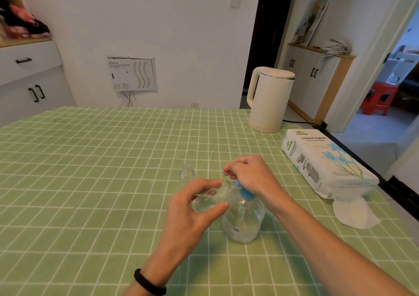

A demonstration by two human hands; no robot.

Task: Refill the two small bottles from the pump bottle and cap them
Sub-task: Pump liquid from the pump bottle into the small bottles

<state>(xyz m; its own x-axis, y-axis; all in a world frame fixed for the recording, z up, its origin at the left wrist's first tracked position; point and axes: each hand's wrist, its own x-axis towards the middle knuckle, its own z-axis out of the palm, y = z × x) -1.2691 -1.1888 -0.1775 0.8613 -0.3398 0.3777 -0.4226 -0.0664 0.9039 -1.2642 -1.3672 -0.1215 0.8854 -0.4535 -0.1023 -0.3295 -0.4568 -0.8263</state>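
Observation:
A clear pump bottle (243,221) with a blue pump head (246,193) stands near the table's middle, partly filled with clear liquid. My left hand (192,209) holds a small clear bottle (209,199) tilted, its mouth up against the blue nozzle. My right hand (247,174) rests on top of the pump head, fingers curled over it. A second small clear bottle (187,173) stands upright and uncapped just behind my left hand. No caps are visible.
Green checked tablecloth (90,182) covers the table. A white kettle (268,100) stands at the back right with its cord trailing off. A tissue paper pack (322,162) and a loose tissue (353,212) lie at the right edge.

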